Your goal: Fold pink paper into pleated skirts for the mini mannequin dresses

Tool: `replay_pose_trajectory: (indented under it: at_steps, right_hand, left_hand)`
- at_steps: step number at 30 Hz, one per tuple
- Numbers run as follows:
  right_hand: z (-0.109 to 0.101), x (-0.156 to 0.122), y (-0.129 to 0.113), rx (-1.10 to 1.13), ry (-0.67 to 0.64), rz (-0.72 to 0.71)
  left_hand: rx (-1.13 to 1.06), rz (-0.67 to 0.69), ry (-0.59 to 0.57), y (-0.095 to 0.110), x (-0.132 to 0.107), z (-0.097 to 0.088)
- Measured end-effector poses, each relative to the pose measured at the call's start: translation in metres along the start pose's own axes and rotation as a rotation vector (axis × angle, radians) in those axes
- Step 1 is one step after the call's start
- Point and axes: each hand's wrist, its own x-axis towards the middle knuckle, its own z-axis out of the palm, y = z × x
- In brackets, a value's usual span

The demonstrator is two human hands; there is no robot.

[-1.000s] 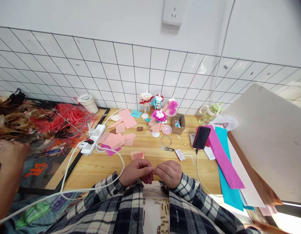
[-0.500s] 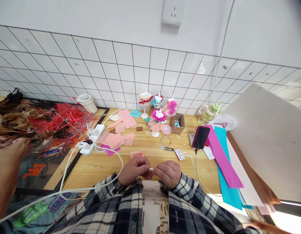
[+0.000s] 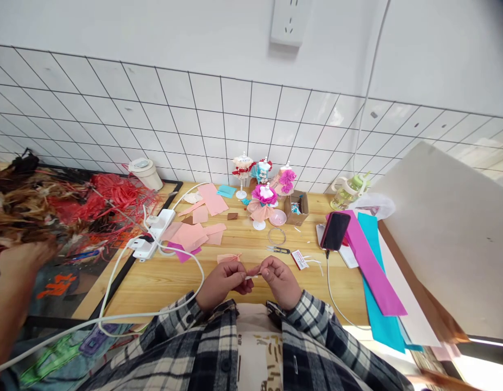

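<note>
My left hand [image 3: 224, 282] and my right hand [image 3: 281, 279] meet over the near edge of the wooden table [image 3: 162, 277]. Both pinch a small white strip [image 3: 251, 276] between their fingertips, one at each end. Just beyond them lies a folded pink paper fan [image 3: 228, 258]. Small thread snips [image 3: 279, 250] and a wire ring [image 3: 277, 235] lie a little farther out, with a small red-and-white packet [image 3: 300, 259] to the right.
Pink paper pieces [image 3: 192, 234], a white power strip [image 3: 152, 233] with cables, and tiny dress forms [image 3: 263, 195] fill the table's middle and back. A phone [image 3: 335, 229] and magenta and teal sheets [image 3: 373, 271] lie right. Another person's hand [image 3: 19, 260] works at red strands [image 3: 108, 195] left.
My hands have moved slightly forward and apart, and the white strip now shows stretched between the fingertips. The other person's hand at left has shifted a little.
</note>
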Motion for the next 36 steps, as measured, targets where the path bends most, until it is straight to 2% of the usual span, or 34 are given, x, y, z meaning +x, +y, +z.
replay_pose_trajectory:
  at_steps: [6,14,17,20,25,28,32,36]
  right_hand:
    - [0.001,-0.001,0.007,0.230,0.158,0.135]
    - [-0.004,-0.002,0.003,0.482,0.192,0.305]
    - [-0.009,-0.002,0.000,0.539,0.113,0.327]
    - [-0.012,-0.002,-0.002,0.504,0.002,0.292]
    - [-0.006,-0.002,0.008,0.247,-0.055,0.137]
    - [0.002,-0.002,0.011,0.130,0.016,0.094]
    - [0.008,-0.002,0.011,0.103,0.153,0.115]
    - [0.006,-0.002,0.013,0.116,0.149,0.190]
  left_hand:
    - [-0.027,-0.012,0.073,-0.001,-0.002,-0.001]
    - [-0.144,-0.016,0.146,-0.001,-0.002,-0.001]
    - [-0.120,-0.017,0.160,-0.002,-0.001,-0.001]
    - [-0.023,-0.007,0.134,-0.003,-0.001,-0.001]
    - [0.185,0.062,0.097,-0.006,0.000,0.003]
    - [0.362,0.140,0.119,-0.009,0.000,0.004]
    - [0.684,0.213,0.165,-0.013,0.000,0.004]
    - [0.805,0.269,0.184,-0.019,0.002,0.001]
